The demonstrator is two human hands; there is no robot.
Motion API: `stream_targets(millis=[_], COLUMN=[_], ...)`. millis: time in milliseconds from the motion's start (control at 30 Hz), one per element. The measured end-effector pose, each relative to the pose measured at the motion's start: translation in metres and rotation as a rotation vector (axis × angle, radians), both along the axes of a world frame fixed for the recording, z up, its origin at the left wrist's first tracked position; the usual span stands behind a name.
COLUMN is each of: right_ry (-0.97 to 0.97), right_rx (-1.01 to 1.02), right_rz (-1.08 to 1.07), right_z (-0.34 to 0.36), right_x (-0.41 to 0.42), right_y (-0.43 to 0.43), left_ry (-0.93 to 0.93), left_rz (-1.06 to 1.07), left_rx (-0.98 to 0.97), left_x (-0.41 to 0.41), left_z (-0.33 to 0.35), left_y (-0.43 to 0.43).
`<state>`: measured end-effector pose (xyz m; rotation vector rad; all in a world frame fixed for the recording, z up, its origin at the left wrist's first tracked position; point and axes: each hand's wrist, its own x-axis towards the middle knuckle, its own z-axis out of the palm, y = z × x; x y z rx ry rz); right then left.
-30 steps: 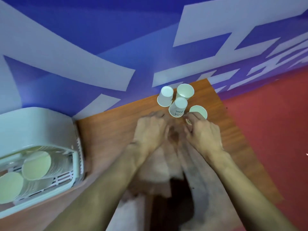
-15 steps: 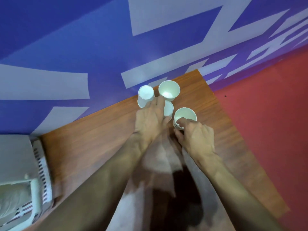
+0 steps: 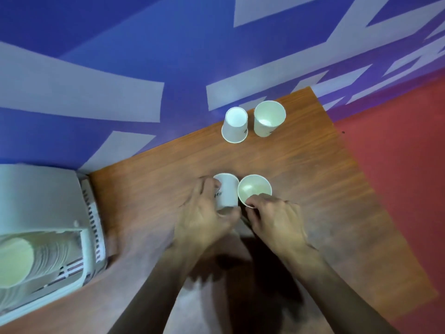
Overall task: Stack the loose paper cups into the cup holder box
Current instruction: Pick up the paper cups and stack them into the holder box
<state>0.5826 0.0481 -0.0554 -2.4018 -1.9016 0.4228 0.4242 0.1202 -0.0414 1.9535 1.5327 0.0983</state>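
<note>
Leftmost, the white slatted plastic cup holder box (image 3: 92,237) sits against the left edge of the brown wood-grain worktop (image 3: 149,189), with a nested stack of pale paper cups (image 3: 36,256) lying inside it. To the right of the box is a broad stretch of bare wood, open up to the worktop's far edge.

Further right of the box, the left hand (image 3: 204,220) grips a white paper cup turned base-up (image 3: 227,192), its fingers (image 3: 209,186) curled narrowly round the wall. Just beside it, the right hand (image 3: 277,220) pinches the near rim of an upright white paper cup (image 3: 255,188) with closed fingertips (image 3: 252,201); the two cups touch.

Farther from the box, near the worktop's far edge, stand an inverted white paper cup (image 3: 235,127) and an upright one (image 3: 268,119), slightly apart. Farthest right of the box, the worktop's edge drops to red floor (image 3: 397,165).
</note>
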Motion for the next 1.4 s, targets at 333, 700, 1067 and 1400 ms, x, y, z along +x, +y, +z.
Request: stream_targets(millis=[333,700,1067,1400], right_ry=[0.006,0.051,0.494,0.570], right_rx=[0.092,0.189,0.368,0.471], right_rz=[0.035,0.126,0.283,0.455], right_z=[0.004,0.083,0.129,0.108], right_x=[-0.027,-0.150,-0.310,-0.414], right_y=[-0.010,-0.035,-0.056,-0.024], left_ry=[-0.053,-0.041,-0.160,-0.171], left_rz=[-0.048,0.084,0.275,0.497], left_rx=[-0.145,0.086,0.378,0.540], left_x=[-0.023,-0.163,-0.355,-0.460], left_z=[-0.004,0.072,0.132,0.123], left_y=[0.007,-0.059,-0.106,-0.116])
